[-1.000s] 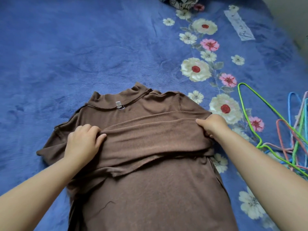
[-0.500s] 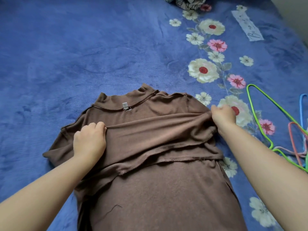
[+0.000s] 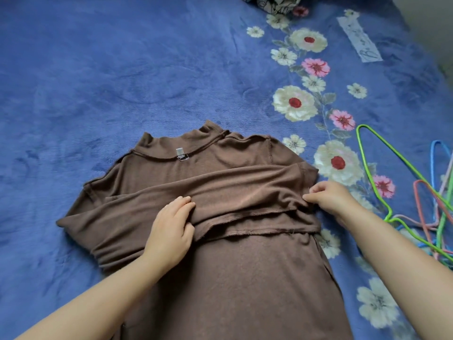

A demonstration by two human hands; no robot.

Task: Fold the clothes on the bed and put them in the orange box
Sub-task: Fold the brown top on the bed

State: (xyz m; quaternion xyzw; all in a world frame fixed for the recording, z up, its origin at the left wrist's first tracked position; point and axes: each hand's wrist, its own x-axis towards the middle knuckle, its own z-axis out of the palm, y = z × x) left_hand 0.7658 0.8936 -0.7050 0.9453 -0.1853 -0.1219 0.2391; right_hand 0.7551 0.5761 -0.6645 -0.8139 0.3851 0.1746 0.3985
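Note:
A brown high-necked garment [image 3: 220, 278] lies flat on the blue bed, collar away from me, with a small tag at the neck [image 3: 180, 153]. A sleeve layer [image 3: 245, 192] is folded across its chest. My left hand [image 3: 171, 227] lies on the left part of that layer, fingers and thumb curled round its folded edge. At the garment's right edge, my right hand [image 3: 328, 197] pinches the fold with thumb and fingertips. The orange box is not in view.
A blue blanket with a flower print [image 3: 296, 104] covers the bed [image 3: 110, 82]. Several coloured wire hangers [image 3: 397, 192] lie at the right, close to my right forearm. A patterned cloth bundle [image 3: 272, 2] sits at the far top edge.
My left hand has slid right and toward me along the folded layer. My right hand has shifted slightly back toward me at the right edge, and the fold now lies lower across the chest.

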